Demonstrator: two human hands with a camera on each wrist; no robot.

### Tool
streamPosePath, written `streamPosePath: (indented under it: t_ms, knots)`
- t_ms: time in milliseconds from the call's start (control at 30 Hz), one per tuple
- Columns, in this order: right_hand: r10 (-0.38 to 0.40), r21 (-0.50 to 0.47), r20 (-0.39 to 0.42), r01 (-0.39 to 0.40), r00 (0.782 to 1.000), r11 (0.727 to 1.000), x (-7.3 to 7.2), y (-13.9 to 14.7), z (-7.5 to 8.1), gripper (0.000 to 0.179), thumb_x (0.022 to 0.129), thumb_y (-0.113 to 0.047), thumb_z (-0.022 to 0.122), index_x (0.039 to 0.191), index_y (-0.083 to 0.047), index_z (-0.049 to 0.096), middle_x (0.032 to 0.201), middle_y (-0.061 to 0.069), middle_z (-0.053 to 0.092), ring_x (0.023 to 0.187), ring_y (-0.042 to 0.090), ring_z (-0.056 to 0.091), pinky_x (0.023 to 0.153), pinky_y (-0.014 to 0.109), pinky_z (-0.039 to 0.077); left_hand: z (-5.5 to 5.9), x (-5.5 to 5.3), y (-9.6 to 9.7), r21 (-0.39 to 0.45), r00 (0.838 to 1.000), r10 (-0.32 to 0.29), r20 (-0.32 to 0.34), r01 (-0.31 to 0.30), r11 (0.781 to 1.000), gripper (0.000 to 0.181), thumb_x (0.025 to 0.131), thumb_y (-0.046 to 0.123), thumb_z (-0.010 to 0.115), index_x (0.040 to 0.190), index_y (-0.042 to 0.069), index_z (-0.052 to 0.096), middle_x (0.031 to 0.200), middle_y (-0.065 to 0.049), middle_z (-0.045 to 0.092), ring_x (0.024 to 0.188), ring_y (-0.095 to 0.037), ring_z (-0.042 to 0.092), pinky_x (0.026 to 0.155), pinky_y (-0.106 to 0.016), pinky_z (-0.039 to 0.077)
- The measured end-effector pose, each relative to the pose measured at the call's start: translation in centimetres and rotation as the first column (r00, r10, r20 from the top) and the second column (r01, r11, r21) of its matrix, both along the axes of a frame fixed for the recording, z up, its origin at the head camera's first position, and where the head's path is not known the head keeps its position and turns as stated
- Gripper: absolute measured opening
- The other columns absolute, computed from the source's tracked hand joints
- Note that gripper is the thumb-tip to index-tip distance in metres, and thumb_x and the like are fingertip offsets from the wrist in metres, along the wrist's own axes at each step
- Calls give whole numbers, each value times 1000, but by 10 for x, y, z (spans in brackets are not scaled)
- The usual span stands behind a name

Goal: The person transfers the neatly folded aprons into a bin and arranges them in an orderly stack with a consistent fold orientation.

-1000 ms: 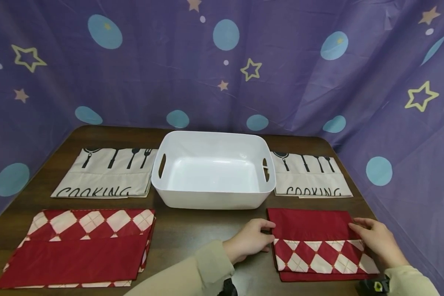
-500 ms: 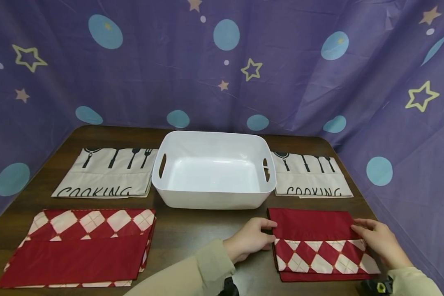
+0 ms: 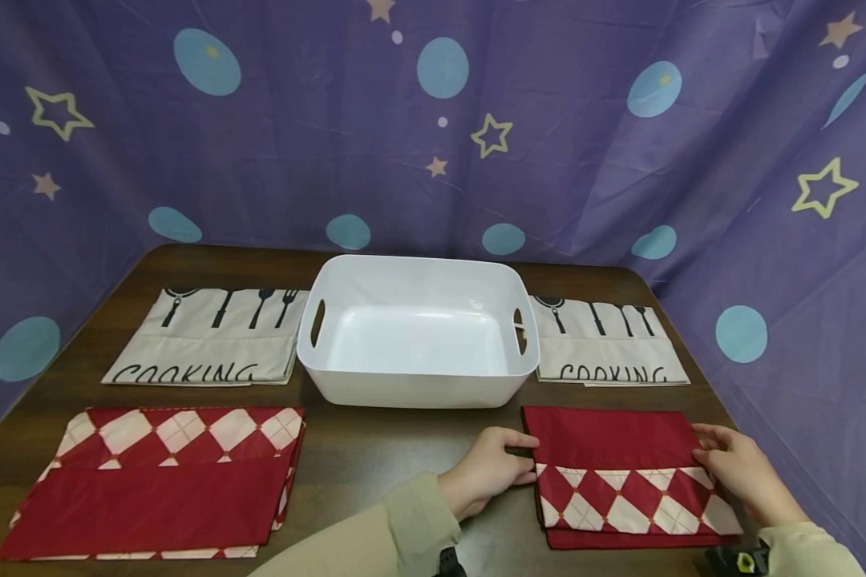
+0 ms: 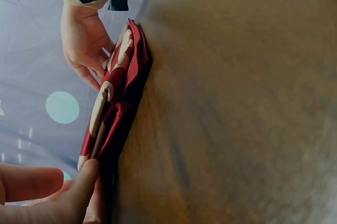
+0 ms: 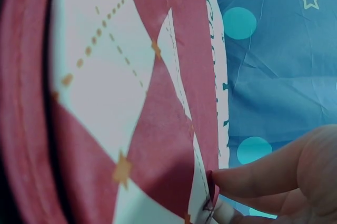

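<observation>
A folded red cloth [image 3: 609, 437] with a red-and-white diamond band lies on the table at the front right. My left hand [image 3: 487, 473] is at its left edge, fingers mostly straight; in the left wrist view, one of its fingertips [image 4: 89, 171] touches the side of the layered folds. On the opposite edge, my right hand [image 3: 746, 473] pinches the cloth between finger and thumb. The right wrist view shows this fingertip [image 5: 224, 179] pressed at the rim, beside a stitched seam. The other fingers of the right hand are partly hidden.
A white bin [image 3: 414, 389] with handle cutouts stands mid-table. Cream cloths printed "COOKING" lie folded on its left [image 3: 209, 340] and right [image 3: 606, 344]. Another folded red diamond-pattern cloth [image 3: 159, 513] lies front left. A purple star-patterned curtain [image 3: 563, 80] hangs behind the table [image 3: 375, 449].
My right hand's fingertips have shifted slightly right, from over the cloth's top onto its right edge. My left hand stays at the left edge, and the cloth has barely moved.
</observation>
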State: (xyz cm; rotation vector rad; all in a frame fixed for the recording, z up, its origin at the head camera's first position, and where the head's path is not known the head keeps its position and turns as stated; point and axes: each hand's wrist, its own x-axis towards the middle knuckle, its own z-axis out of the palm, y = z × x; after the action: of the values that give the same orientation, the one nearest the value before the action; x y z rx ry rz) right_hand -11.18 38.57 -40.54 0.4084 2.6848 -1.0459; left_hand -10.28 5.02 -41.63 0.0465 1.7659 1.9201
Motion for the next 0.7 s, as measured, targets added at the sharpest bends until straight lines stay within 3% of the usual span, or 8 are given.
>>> streamPosePath:
  t_ms: [133,233,367,533,700]
  knots:
    - [9,1,-1,-9,1000,1000,0,-1,1,52,93,2,46,139,23,31,111,36,57,67,14,53,56,26,46,1,0,-1,-69,997,-15,-73,10,998,32,84,-14,59,115,-9,69,118,-16,64,97,-14,55,85,-25,52]
    - [9,3,3,-9,1000,1000,0,-2,3,53,92,3,46,139,23,30,107,33,57,69,15,53,57,26,45,1,0,0,-84,996,-31,-89,23,996,32,83,-14,59,113,-9,70,118,-16,65,101,-17,54,86,-28,52]
    - [17,7,0,-17,1000,1000,1,-2,4,54,91,3,46,139,23,31,105,30,58,70,15,53,57,26,45,1,1,1,-61,997,-27,-73,23,998,33,84,-14,55,115,-10,68,115,-14,63,89,-16,55,77,-31,57]
    - [24,9,-9,-24,1000,1000,1,-2,4,54,89,4,48,137,23,33,106,31,58,75,14,54,59,25,47,1,2,2,-23,999,-5,-40,4,1000,37,84,-15,55,119,-10,65,113,-13,61,82,-13,58,76,-31,59]
    - [13,-11,-9,-13,1000,1000,1,-2,5,54,89,4,50,137,23,34,104,28,59,74,12,54,59,25,48,0,2,2,20,1000,-4,17,3,1000,41,84,-17,57,124,-8,61,98,-16,68,75,-11,63,74,-38,62]
